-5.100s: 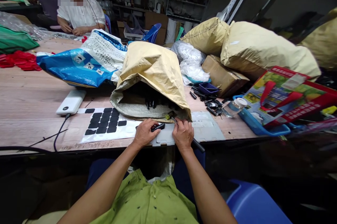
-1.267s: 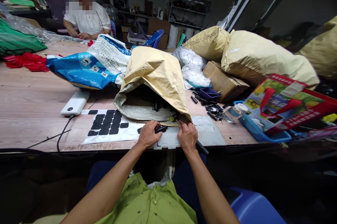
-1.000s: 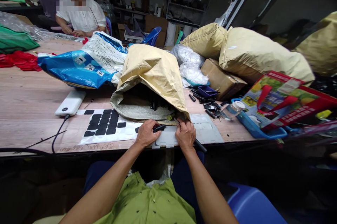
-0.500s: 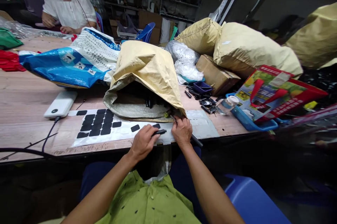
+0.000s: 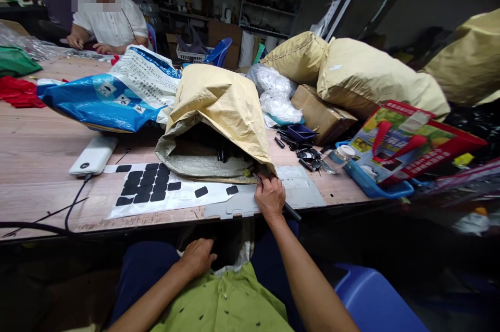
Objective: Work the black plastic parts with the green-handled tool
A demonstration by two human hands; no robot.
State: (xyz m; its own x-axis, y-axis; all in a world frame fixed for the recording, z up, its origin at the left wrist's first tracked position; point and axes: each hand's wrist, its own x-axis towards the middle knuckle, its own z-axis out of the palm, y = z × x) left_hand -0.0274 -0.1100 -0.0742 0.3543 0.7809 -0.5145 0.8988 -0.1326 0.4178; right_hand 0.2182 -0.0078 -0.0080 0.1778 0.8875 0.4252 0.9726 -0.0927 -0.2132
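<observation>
My right hand is closed around a slim black rod at the table's front edge. The rod's thin end sticks out toward the bag and its thicker end points down to the right. Just behind my fingers is the open mouth of a yellow woven bag, with dark pieces inside. My left hand is low over my lap, beside a dark opening below the table edge. Its thumb and forefinger are apart with no object visible between them; the other fingers are partly hidden.
A white sheet with black rounded stickers lies left of a grey board. A white power bank, a blue-white sack, loose black parts, a jar and a shopping bag surround the work spot. Another person sits across.
My left hand has dropped from the table edge to my lap, and the black pen-like piece it held is out of sight. My right hand stays on the rod.
</observation>
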